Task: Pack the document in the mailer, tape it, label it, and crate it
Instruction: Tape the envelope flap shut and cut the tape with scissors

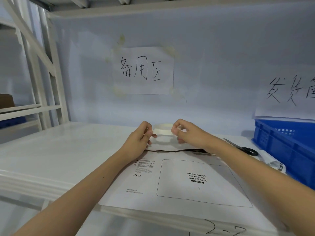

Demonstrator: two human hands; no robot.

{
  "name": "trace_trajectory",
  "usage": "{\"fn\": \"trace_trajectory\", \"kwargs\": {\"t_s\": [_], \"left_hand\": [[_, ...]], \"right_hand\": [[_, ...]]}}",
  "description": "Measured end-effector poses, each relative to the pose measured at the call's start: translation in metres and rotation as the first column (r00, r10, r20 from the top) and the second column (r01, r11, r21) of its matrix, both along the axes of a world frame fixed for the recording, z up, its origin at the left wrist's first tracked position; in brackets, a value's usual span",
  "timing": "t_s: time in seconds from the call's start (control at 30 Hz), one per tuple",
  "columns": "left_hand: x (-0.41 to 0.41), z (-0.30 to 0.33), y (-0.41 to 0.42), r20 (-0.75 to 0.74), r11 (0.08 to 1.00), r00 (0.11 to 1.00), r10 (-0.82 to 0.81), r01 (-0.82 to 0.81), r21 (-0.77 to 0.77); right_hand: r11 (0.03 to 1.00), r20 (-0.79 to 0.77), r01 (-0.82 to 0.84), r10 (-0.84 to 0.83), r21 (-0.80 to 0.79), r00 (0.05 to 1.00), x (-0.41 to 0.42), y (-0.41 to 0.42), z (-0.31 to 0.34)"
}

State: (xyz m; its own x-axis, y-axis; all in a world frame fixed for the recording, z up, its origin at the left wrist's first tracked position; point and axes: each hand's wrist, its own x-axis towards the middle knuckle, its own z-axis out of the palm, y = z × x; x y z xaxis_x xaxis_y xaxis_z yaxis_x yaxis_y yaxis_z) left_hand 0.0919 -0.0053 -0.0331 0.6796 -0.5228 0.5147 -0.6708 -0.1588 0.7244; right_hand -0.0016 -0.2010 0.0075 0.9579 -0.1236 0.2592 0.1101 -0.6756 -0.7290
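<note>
A white mailer (179,183) lies flat on the white shelf, printed side up, with a waybill box in its middle. Its far flap end shows a dark open slit. Just above that end I hold a roll of clear tape (162,132) between both hands. My left hand (142,135) pinches the roll's left side, fingers closed on it. My right hand (185,132) grips the right side with thumb and fingers. The document is not visible.
A blue plastic crate (286,147) stands at the right edge of the shelf. Black-handled scissors (243,147) and a white label roll (272,162) lie between the mailer and the crate. Paper signs hang on the back wall. A white rack stands at left.
</note>
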Motion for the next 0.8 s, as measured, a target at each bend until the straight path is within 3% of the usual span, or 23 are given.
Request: {"fn": "trace_trajectory", "kwargs": {"t_s": [0.07,0.17,0.3,0.47,0.53,0.63,0.8], "left_hand": [[0.0,0.0,0.001,-0.007,1.0,1.0,-0.004,0.004,-0.013],[0.002,0.001,0.002,-0.03,0.999,0.999,-0.027,0.026,-0.045],[0.002,0.003,0.001,-0.079,0.997,0.995,-0.057,0.053,-0.057],[0.002,0.003,-0.001,-0.098,0.994,0.991,-0.086,0.079,-0.076],[0.003,0.003,-0.001,-0.104,0.992,0.99,-0.092,0.082,-0.098],[0.003,0.004,0.0,-0.151,0.987,0.984,-0.096,0.075,-0.143],[0.002,0.007,0.0,-0.313,0.974,0.942,-0.121,0.052,-0.22]], "right_hand": [[0.939,-0.001,-0.009,0.01,0.345,1.0,0.004,0.001,-0.008],[0.784,0.051,-0.014,-0.022,0.62,0.998,0.006,0.002,-0.017],[0.629,0.035,0.025,-0.083,0.777,0.996,0.007,0.0,-0.012],[0.481,-0.04,0.032,0.006,0.876,0.999,0.005,-0.009,-0.013],[0.501,-0.049,0.02,0.045,0.865,0.998,0.004,-0.008,-0.011],[0.653,-0.09,0.038,0.046,0.756,0.995,-0.002,-0.005,-0.004],[0.636,-0.026,0.002,0.028,0.772,0.999,-0.007,-0.006,0.003]]}}
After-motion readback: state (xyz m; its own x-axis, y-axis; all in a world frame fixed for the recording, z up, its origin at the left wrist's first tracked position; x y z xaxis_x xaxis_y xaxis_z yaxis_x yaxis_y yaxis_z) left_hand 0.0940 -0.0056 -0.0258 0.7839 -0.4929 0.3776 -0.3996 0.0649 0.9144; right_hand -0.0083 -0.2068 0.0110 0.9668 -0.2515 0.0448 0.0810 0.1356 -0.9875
